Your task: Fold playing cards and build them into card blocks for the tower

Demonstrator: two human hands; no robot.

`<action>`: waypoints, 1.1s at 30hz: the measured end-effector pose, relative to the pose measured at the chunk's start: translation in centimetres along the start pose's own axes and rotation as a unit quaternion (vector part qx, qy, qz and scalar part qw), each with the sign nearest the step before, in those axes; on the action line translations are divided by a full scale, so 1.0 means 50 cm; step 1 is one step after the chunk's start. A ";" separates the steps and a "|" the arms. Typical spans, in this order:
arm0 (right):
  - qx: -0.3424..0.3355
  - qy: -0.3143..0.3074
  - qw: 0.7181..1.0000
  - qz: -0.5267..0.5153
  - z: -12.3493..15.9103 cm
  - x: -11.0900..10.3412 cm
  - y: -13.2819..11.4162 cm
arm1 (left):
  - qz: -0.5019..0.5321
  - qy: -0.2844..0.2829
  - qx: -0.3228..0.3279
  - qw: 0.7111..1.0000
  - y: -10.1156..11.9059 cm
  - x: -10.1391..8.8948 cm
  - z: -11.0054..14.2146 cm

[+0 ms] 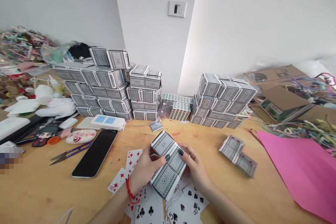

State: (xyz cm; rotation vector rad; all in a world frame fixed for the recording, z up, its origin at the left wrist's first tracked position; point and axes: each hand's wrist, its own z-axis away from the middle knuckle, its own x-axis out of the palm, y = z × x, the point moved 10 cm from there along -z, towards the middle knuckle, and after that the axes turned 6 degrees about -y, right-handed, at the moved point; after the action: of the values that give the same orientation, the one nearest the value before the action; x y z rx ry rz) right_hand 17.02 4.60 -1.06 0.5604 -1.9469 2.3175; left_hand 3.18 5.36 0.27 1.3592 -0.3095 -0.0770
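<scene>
Both my hands grip a block made of playing cards [166, 180], its grey patterned card backs facing up, held tilted over the near middle of the table. My left hand [145, 168] wraps its left side with the thumb on top. Along the right side, my right hand [195, 168] presses its thumb near the upper edge. Its underside is hidden. Loose playing cards [149, 211] lie face up beneath and around my hands, several of them overlapping. To the right rests a smaller folded-card piece [232, 148] with red marks.
Card-block stacks stand at the back: a left stack [105, 89], a middle stack [144, 94] and a right stack [220, 101]. Left lie a phone [95, 152], scissors [70, 152] and a power strip [109, 121]. Pink paper [296, 171] and a cardboard box [286, 101] are at right.
</scene>
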 end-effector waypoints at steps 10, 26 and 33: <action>-0.029 0.001 0.998 0.062 0.001 -0.001 -0.021 | 0.008 0.035 0.040 0.999 0.025 -0.021 0.006; -0.138 -0.050 0.977 0.157 0.016 0.038 -0.066 | -0.111 0.089 0.107 0.984 0.073 -0.059 0.021; -0.127 -0.109 0.980 0.104 0.010 0.039 -0.031 | -0.158 0.192 0.122 0.961 0.083 -0.085 0.036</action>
State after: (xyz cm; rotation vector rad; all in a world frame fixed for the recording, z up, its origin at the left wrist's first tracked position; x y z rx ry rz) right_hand 15.74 4.07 1.08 0.6393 -2.4658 2.1411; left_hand -1.89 5.54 3.85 1.6243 0.2358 -0.0389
